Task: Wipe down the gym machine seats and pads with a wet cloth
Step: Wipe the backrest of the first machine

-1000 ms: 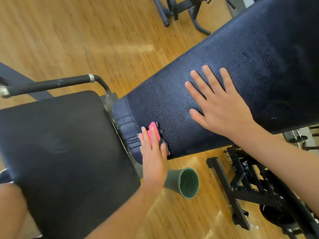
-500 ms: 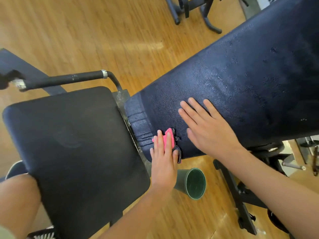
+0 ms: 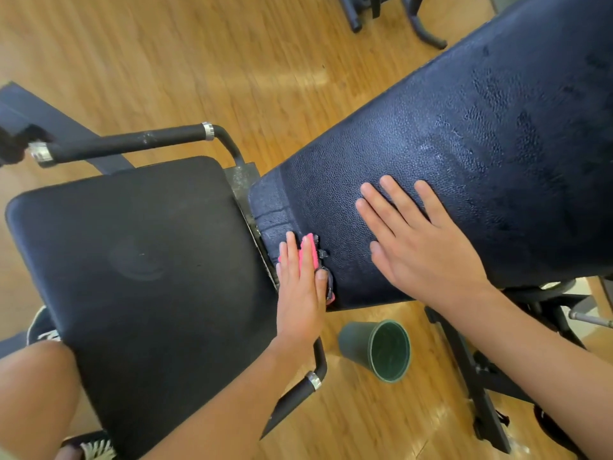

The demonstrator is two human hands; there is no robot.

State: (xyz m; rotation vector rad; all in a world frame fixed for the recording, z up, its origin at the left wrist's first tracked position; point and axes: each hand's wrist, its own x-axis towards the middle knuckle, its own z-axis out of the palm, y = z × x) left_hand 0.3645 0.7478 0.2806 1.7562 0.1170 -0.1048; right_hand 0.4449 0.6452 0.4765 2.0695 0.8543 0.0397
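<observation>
A long dark-blue back pad [image 3: 464, 154] slopes from the centre to the upper right, its surface streaked wet. My left hand [image 3: 300, 287] presses a pink cloth [image 3: 311, 250] flat against the pad's cracked lower corner, fingers straight; most of the cloth is hidden under the hand. My right hand [image 3: 418, 240] lies flat and spread on the pad just to the right. The black seat pad [image 3: 132, 267] fills the left side, a narrow gap apart from the back pad.
A dark green cup [image 3: 381, 350] lies tipped on the wooden floor under the pad. Black handle bars [image 3: 132, 144] flank the seat. The bench frame [image 3: 477, 370] runs along the floor at right. My knee [image 3: 36, 393] is at lower left.
My right hand slid down the pad toward my left hand, then shifted slightly back. My left hand stayed pressing the cloth at the pad's lower corner. The view shifted.
</observation>
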